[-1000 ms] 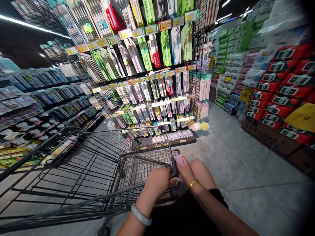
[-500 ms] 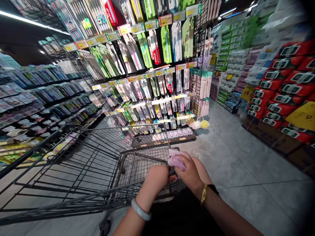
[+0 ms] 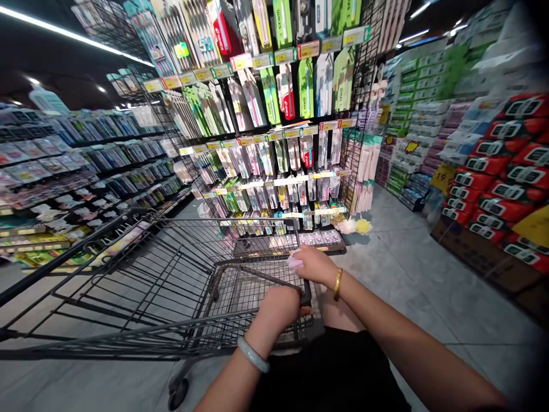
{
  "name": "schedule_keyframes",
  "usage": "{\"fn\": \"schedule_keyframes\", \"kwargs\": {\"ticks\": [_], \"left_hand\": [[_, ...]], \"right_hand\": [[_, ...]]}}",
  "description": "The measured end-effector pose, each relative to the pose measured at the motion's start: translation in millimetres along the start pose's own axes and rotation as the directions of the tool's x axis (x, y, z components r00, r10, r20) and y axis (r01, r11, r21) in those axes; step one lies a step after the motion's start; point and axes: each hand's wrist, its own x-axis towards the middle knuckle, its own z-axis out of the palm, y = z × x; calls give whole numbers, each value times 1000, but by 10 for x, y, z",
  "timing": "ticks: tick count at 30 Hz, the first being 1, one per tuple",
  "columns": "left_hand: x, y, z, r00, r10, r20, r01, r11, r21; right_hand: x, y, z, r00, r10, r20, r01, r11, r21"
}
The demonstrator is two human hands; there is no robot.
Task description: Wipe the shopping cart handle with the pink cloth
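Note:
My left hand (image 3: 278, 310), with a pale bangle at its wrist, is closed around the near end of a dark wire shopping cart (image 3: 141, 350). Just beyond it, my right hand (image 3: 317, 265), wearing a gold bracelet, is closed on a pale lilac cloth (image 3: 294, 262). It holds the cloth at the cart's end bar (image 3: 305, 290); whether the cloth presses on the metal I cannot tell. My right palm and fingers hide most of the cloth. The wire basket stretches away to the left.
A tall wire display rack (image 3: 363, 57) of packaged toothbrushes stands ahead. Stacked red packs (image 3: 493, 183) line the right side, beside a grey tiled floor (image 3: 398, 257). Stocked shelves (image 3: 86, 171) run along the left, and a cart wheel (image 3: 178, 393) shows near the bottom.
My right hand has moved forward and slightly left with the lilac cloth, away from my left hand. My left hand keeps its grip on the cart. The view has shifted slightly.

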Motion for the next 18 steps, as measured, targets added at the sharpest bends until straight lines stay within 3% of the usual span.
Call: {"fn": "schedule_keyframes", "kwargs": {"ticks": [2,5,8,11,14,18], "left_hand": [[-14,15,0,1000,-5,4,5,1000,3],[-17,27,5,1000,-17,0,17,1000,3],[1,19,4,1000,-24,9,24,1000,-4],[12,2,-19,1000,-23,9,23,1000,-18],[4,-5,-53,1000,-14,19,15,999,-30],[-9,0,-56,1000,-7,12,8,1000,-30]], "right_hand": [[-12,-18,-33,997,-34,76,38,998,-47],[222,-11,-29,994,54,96,-49,997,-54],[545,37,32,988,142,-63,-144,989,-28],[686,115,86,965,205,-166,-199,979,51],[573,230,87,966,214,-145,-190,968,163],[133,345,156,983,177,-48,-147,915,375]]}}
